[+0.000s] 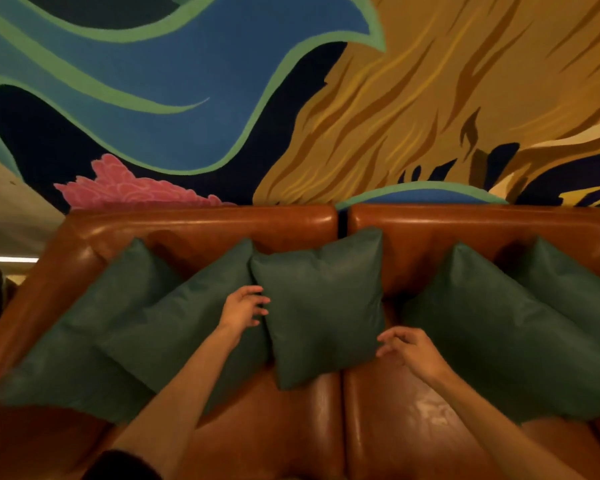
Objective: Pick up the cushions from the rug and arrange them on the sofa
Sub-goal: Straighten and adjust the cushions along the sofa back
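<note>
Several dark green cushions lean against the back of a brown leather sofa [413, 427]. The middle cushion [321, 306] stands upright over the seam between the two seats. My left hand [244, 306] hovers at its left edge, fingers spread and holding nothing. At the cushion's lower right corner my right hand [407, 348] has its fingers loosely curled and apart, empty. Two cushions [167, 327] overlap on the left, one [80, 341] behind the other. On the right are two more [489, 327], the far one [575, 282] partly cut off by the frame. No rug is in view.
A wall mural [222, 81] in blue, green, pink and ochre rises behind the sofa back. The sofa's left arm [39, 299] curves around at the left. Bare leather seat shows in front of the cushions, below my forearms.
</note>
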`<state>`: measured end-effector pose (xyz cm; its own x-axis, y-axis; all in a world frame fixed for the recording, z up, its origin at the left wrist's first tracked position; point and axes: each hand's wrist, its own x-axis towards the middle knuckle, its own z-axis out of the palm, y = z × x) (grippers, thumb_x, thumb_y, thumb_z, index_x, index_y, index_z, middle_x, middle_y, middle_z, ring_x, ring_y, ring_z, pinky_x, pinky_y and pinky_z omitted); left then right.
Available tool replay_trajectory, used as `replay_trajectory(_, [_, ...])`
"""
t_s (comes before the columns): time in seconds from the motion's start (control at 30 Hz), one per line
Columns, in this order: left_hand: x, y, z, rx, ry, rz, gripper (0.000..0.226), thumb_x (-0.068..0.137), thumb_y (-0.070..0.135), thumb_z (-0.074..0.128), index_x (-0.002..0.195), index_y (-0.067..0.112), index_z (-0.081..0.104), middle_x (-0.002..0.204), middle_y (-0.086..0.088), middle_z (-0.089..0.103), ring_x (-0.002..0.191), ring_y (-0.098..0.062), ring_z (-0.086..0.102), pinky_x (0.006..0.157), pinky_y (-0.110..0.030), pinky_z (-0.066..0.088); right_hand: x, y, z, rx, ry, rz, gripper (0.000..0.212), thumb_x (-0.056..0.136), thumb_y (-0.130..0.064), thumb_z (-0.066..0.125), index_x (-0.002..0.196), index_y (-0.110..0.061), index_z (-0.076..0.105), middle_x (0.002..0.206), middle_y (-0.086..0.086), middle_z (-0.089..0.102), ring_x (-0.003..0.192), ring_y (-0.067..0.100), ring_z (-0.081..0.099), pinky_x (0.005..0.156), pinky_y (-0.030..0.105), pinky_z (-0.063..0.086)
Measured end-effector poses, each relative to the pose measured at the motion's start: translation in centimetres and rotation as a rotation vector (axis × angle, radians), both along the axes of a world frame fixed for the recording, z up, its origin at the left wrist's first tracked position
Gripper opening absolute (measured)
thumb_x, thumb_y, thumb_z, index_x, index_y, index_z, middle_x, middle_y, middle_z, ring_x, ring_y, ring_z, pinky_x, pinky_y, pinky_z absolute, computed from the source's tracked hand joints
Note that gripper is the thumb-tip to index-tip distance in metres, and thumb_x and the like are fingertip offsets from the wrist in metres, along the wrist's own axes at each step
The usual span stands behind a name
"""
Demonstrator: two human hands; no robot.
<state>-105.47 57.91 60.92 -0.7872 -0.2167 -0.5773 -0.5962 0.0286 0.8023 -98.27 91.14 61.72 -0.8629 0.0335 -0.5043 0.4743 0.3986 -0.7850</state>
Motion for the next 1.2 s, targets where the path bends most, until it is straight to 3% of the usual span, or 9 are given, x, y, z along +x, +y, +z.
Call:
replay_trajectory(0.1, [-4.8, -1.1, -1.3, 0.015, -0.005, 0.026, 0.025, 0.089, 0.003, 0.05, 0.111, 0.016, 0.055, 0.088, -0.004, 0.063, 0.054, -0.004, 0.061, 0.045, -0.019, 0.042, -1.4, -2.0, 0.5, 0.063, 0.034, 0.06, 0.011, 0.091, -0.009, 0.06, 0.084, -0.013, 0.068, 0.069, 0.003, 0.073, 0.071, 0.016, 0.069, 0.074, 0.037, 0.053])
replay_trajectory(0.17, [-7.6, -1.7, -2.3, -0.087, -0.014, 0.028, 0.033, 0.089, 0.005, 0.053, 0.121, 0.011, 0.054, 0.105, -0.008, 0.059, 0.083, -0.014, 0.057, 0.055, -0.025, 0.044, -1.7, -2.9, 0.7, 0.179, 0.045, 0.228, 0.008, 0.089, -0.014, 0.064, 0.092, -0.015, 0.07, 0.083, 0.0, 0.074, 0.082, 0.012, 0.069, 0.082, 0.03, 0.052])
replay_trajectory(0.3, [-11.2, -3.0, -3.9, -0.288, -0.086, -0.107, 0.073, 0.083, 0.019, 0.067, 0.147, 0.018, 0.031, 0.142, -0.011, 0.045, 0.11, -0.026, 0.053, 0.06, -0.03, 0.048, -3.6, -4.1, 1.8, 0.303, 0.073, 0.316, 0.018, 0.09, -0.015, 0.06, 0.105, -0.013, 0.07, 0.091, -0.002, 0.071, 0.087, 0.007, 0.065, 0.069, 0.003, 0.04])
replay_trajectory(0.43, [-11.5, -1.8, -5.4, -0.146, -0.12, -0.211, 0.094, 0.078, 0.018, 0.075, 0.151, 0.014, 0.016, 0.149, -0.007, 0.039, 0.133, -0.024, 0.043, 0.106, -0.037, 0.04, -5.4, -4.0, 1.9, 0.319, 0.092, 0.273, 0.017, 0.089, -0.012, 0.059, 0.102, -0.011, 0.07, 0.091, 0.001, 0.072, 0.084, 0.007, 0.064, 0.067, 0.004, 0.041])
replay_trajectory(0.63, [-9.1, -1.3, -6.6, -0.453, -0.015, -0.309, 0.064, 0.085, 0.037, 0.066, 0.138, 0.009, 0.043, 0.136, -0.02, 0.051, 0.124, -0.032, 0.051, 0.107, -0.037, 0.038, -7.0, -0.7, 1.4, 0.353, 0.038, 0.198, 0.012, 0.087, -0.011, 0.06, 0.091, -0.017, 0.071, 0.086, 0.007, 0.075, 0.082, 0.019, 0.07, 0.076, 0.027, 0.052])
replay_trajectory(0.77, [-7.4, -0.9, -5.0, -0.529, 0.035, -0.427, 0.041, 0.087, 0.044, 0.06, 0.115, 0.015, 0.058, 0.113, -0.011, 0.061, 0.107, -0.029, 0.059, 0.092, -0.033, 0.043, -8.8, 1.5, 1.0, 0.487, -0.006, 0.296, 0.015, 0.088, -0.009, 0.059, 0.099, -0.008, 0.07, 0.093, 0.009, 0.073, 0.084, 0.015, 0.065, 0.064, 0.005, 0.042])
replay_trajectory(0.97, [0.6, 0.7, -5.3, -0.457, 0.175, -0.138, 0.021, 0.08, 0.025, 0.073, 0.078, 0.015, 0.055, 0.076, -0.01, 0.052, 0.079, -0.023, 0.049, 0.073, -0.028, 0.035, -13.4, 3.6, -0.7, 0.581, 0.081, 0.202, 0.04, 0.087, -0.022, 0.064, 0.126, -0.012, 0.057, 0.125, 0.015, 0.048, 0.114, 0.034, 0.052, 0.103, 0.038, 0.039])
replay_trajectory(1.13, [8.5, 1.0, -6.2, -0.256, 0.144, 0.179, 0.039, 0.074, -0.001, 0.075, 0.085, 0.029, 0.052, 0.1, -0.009, 0.053, 0.098, -0.025, 0.053, 0.084, -0.013, 0.042, -13.7, 5.0, -2.8, 0.398, -0.098, 0.009, 0.067, 0.093, -0.04, 0.056, 0.148, -0.012, 0.031, 0.149, 0.019, 0.031, 0.132, 0.04, 0.04, 0.11, 0.044, 0.033])
replay_trajectory(1.2, [9.8, 1.8, -5.6, -0.1, 0.068, 0.284, 0.049, 0.076, -0.006, 0.072, 0.11, 0.022, 0.051, 0.118, -0.008, 0.049, 0.112, -0.025, 0.049, 0.098, -0.032, 0.044, -12.7, 5.7, -4.3, 0.277, -0.091, 0.044, 0.051, 0.093, -0.036, 0.057, 0.137, -0.012, 0.047, 0.138, 0.016, 0.051, 0.124, 0.033, 0.052, 0.106, 0.042, 0.041])
